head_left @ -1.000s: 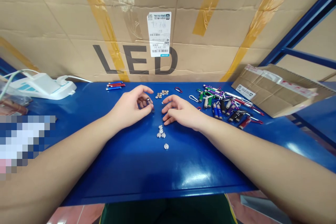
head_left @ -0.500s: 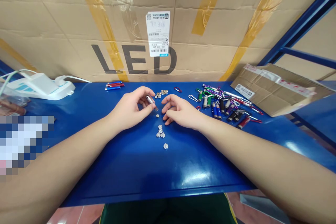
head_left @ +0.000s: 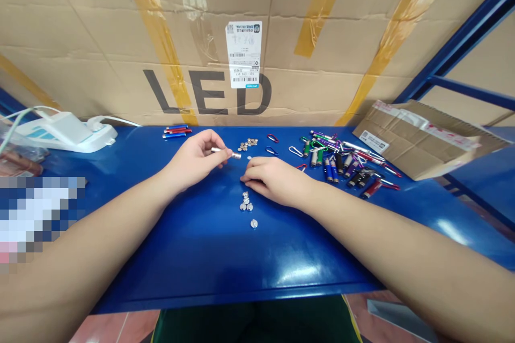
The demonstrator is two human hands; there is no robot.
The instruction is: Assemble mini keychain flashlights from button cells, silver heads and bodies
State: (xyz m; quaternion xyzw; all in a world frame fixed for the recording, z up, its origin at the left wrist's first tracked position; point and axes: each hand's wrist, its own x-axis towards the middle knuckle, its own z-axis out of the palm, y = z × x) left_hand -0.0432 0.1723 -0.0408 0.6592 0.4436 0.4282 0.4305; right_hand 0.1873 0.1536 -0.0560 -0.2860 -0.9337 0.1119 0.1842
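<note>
My left hand [head_left: 201, 154] is closed around a small silver flashlight tube [head_left: 236, 155], its end pointing right between thumb and fingers. To its right, my right hand [head_left: 273, 179] is low over the table, thumb and fingertips pinched together; what they hold, if anything, is hidden. A small round silver disc [head_left: 249, 158], like a button cell, lies just beyond the right fingers. Several button cells [head_left: 247, 144] are gathered behind the hands. Nearer me lie several slotted silver end caps [head_left: 246, 201], with one cap [head_left: 254, 223] apart from them.
Mini flashlights [head_left: 332, 169] with carabiner clips are heaped at right, before an open cardboard box [head_left: 414, 139]. Loose clips, including a blue carabiner [head_left: 271, 150], lie nearby. A white power strip [head_left: 72, 131] and several coloured tubes [head_left: 177, 131] are at left. A large carton [head_left: 217, 27] stands behind.
My right hand has come down to the table and its spread fingers have closed where a disc lay. The tube in my left hand has turned closer to level. The blue carabiner now shows.
</note>
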